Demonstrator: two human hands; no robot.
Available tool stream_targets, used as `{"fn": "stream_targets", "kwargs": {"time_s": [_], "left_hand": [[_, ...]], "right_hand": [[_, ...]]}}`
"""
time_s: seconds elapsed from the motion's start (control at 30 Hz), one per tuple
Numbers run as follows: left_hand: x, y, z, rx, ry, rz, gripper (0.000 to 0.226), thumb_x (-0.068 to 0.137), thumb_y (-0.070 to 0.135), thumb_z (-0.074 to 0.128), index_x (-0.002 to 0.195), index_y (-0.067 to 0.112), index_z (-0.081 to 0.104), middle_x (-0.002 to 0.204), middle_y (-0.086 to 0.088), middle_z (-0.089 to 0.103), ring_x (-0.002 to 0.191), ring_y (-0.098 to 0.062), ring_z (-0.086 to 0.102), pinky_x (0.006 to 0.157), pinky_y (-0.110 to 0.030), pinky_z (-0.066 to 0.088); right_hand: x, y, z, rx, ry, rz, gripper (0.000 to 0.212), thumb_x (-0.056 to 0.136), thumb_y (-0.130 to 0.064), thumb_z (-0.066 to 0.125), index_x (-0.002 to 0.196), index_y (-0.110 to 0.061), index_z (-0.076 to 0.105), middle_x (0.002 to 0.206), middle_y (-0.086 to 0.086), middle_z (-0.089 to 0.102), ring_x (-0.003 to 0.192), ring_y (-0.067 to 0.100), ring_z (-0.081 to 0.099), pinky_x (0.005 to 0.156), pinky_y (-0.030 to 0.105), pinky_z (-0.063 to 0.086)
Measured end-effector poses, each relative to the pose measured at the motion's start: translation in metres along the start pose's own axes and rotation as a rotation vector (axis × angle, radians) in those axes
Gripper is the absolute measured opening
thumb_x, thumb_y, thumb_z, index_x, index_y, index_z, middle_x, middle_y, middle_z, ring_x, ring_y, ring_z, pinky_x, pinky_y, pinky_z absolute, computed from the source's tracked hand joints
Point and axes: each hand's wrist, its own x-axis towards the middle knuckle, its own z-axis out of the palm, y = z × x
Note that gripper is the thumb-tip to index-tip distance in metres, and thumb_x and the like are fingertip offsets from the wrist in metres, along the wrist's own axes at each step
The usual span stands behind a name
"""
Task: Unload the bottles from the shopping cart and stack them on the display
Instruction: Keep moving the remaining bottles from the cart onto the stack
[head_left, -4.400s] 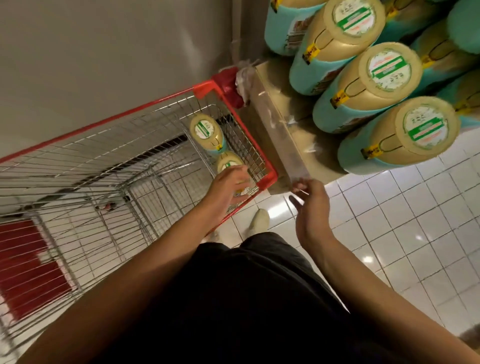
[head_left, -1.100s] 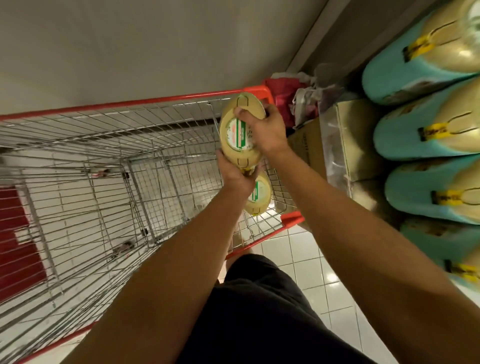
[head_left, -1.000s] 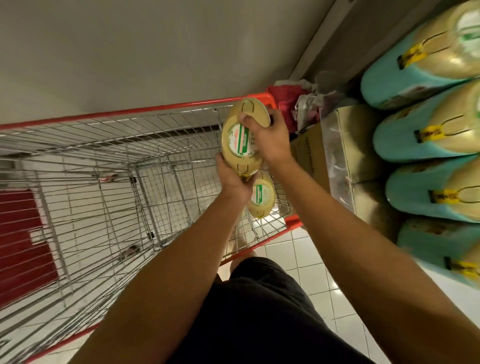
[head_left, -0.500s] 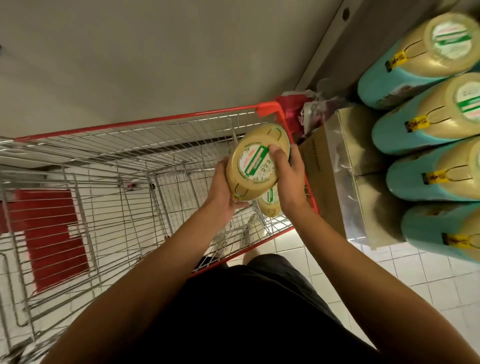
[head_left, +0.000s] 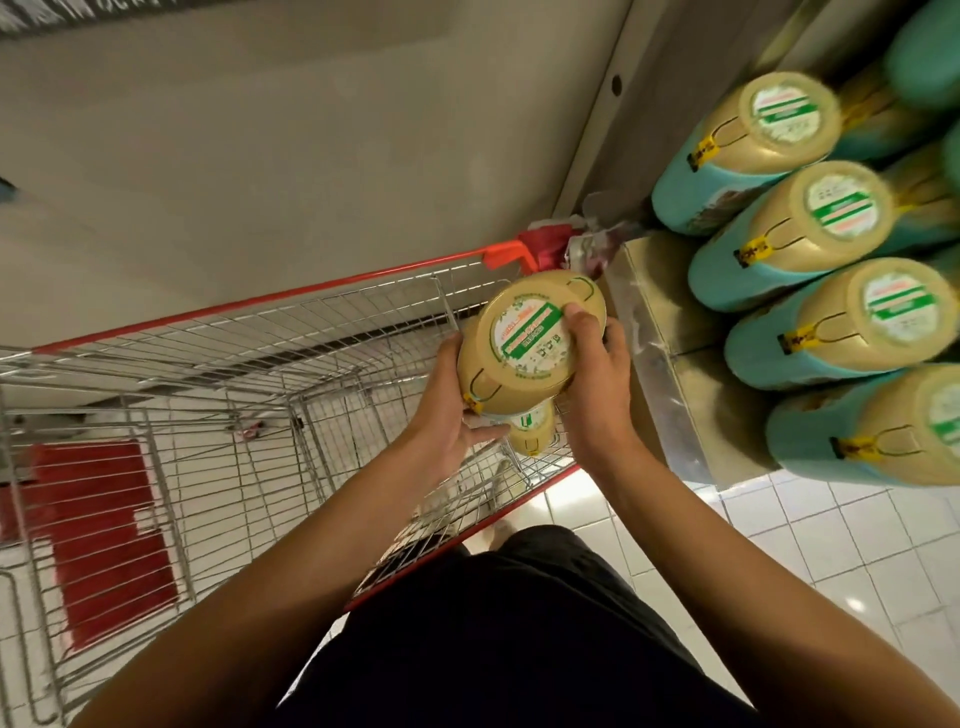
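Bottle (head_left: 524, 343) has risen over the cart (head_left: 363, 312); left hand (head_left: 447, 415) and right hand (head_left: 597, 384) grip it; second bottle (head_left: 532, 434) mostly hidden.

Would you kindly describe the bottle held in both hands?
The bottle shows mainly its wide beige plastic-looking top, with a green-and-white label and a yellow tag at the edge; its body is mostly hidden. It faces the camera above the cart. The left hand holds it from below; the right hand grips its side, thumb on top.
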Motion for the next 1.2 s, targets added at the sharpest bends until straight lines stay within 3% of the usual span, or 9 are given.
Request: {"fn": "stream_targets", "kwargs": {"time_s": [0.13, 0.33, 0.43, 0.57, 0.7, 0.87, 1.0, 1.13, 1.2], "left_hand": [[-0.005, 0.024, 0.028, 0.020, -0.016, 0.000, 0.053, 0.105, 0.062, 0.036, 0.136, 0.028, 0.063, 0.133, -0.012, 0.068, 0.122, -0.037, 0.065, 0.099, -0.061, 0.055], [-0.007, 0.058, 0.072, 0.043, -0.054, 0.021, 0.048, 0.104, 0.063, 0.037, 0.120, 0.033, 0.072, 0.128, -0.008, 0.071, 0.113, -0.035, 0.068, 0.081, -0.056, 0.063], [-0.009, 0.080, 0.094, 0.033, -0.086, 0.036, 0.049, 0.104, 0.063, 0.037, 0.119, 0.034, 0.072, 0.128, -0.007, 0.072, 0.114, -0.035, 0.068, 0.083, -0.058, 0.061], [-0.011, 0.112, 0.126, 0.094, -0.095, 0.102, 0.047, 0.105, 0.058, 0.036, 0.127, 0.031, 0.067, 0.129, -0.007, 0.071, 0.116, -0.034, 0.068, 0.079, -0.054, 0.063], [-0.011, 0.140, 0.161, 0.167, -0.135, 0.141, 0.046, 0.104, 0.058, 0.038, 0.129, 0.032, 0.066, 0.126, -0.007, 0.072, 0.116, -0.034, 0.067, 0.084, -0.056, 0.062], [-0.004, 0.170, 0.212, 0.214, -0.164, 0.134, 0.055, 0.098, 0.066, 0.041, 0.127, 0.030, 0.070, 0.125, -0.007, 0.072, 0.114, -0.031, 0.068, 0.077, -0.048, 0.064], [0.012, 0.185, 0.250, 0.171, -0.151, 0.138, 0.054, 0.097, 0.066, 0.044, 0.123, 0.028, 0.072, 0.126, -0.006, 0.069, 0.114, -0.030, 0.066, 0.087, -0.053, 0.060], [0.024, 0.196, 0.278, 0.124, -0.142, 0.139, 0.053, 0.095, 0.066, 0.048, 0.123, 0.027, 0.070, 0.127, -0.007, 0.067, 0.117, -0.031, 0.063, 0.098, -0.057, 0.054], [0.028, 0.200, 0.288, 0.105, -0.153, 0.148, 0.053, 0.094, 0.067, 0.051, 0.125, 0.028, 0.070, 0.126, -0.006, 0.067, 0.115, -0.031, 0.064, 0.094, -0.055, 0.056]], "right_hand": [[0.000, -0.021, -0.013, -0.025, 0.071, -0.038, 0.047, 0.087, -0.057, 0.066, 0.114, -0.019, 0.056, 0.104, 0.002, 0.079, 0.100, 0.020, 0.078, 0.083, 0.043, 0.064], [0.005, -0.062, -0.029, -0.021, 0.110, -0.182, 0.042, 0.087, -0.058, 0.065, 0.110, -0.023, 0.056, 0.111, 0.003, 0.074, 0.110, 0.023, 0.072, 0.102, 0.060, 0.055], [0.010, -0.083, -0.035, -0.030, 0.114, -0.271, 0.043, 0.087, -0.060, 0.064, 0.112, -0.026, 0.056, 0.111, -0.002, 0.074, 0.108, 0.018, 0.072, 0.095, 0.049, 0.059], [0.025, -0.117, -0.042, -0.054, 0.096, -0.367, 0.031, 0.092, -0.062, 0.058, 0.117, -0.043, 0.055, 0.111, -0.027, 0.073, 0.107, -0.004, 0.069, 0.089, 0.024, 0.054], [0.046, -0.147, -0.051, -0.008, 0.157, -0.390, 0.058, 0.088, -0.067, 0.057, 0.125, -0.022, 0.054, 0.116, -0.011, 0.072, 0.110, 0.005, 0.069, 0.096, 0.037, 0.054], [0.081, -0.187, -0.063, -0.028, 0.235, -0.423, 0.047, 0.089, -0.067, 0.052, 0.108, -0.025, 0.051, 0.080, -0.035, 0.066, 0.079, -0.014, 0.063, 0.072, 0.022, 0.046], [0.108, -0.216, -0.073, 0.011, 0.271, -0.415, 0.046, 0.090, -0.064, 0.052, 0.116, -0.026, 0.051, 0.105, -0.015, 0.068, 0.080, -0.016, 0.064, 0.070, 0.018, 0.047], [0.129, -0.239, -0.080, 0.015, 0.302, -0.411, 0.048, 0.096, -0.060, 0.052, 0.124, -0.021, 0.050, 0.112, -0.008, 0.066, 0.081, -0.014, 0.065, 0.062, 0.009, 0.048], [0.138, -0.248, -0.083, 0.018, 0.313, -0.389, 0.048, 0.098, -0.061, 0.052, 0.125, -0.022, 0.050, 0.112, -0.008, 0.066, 0.090, -0.004, 0.066, 0.067, 0.018, 0.049]]}}
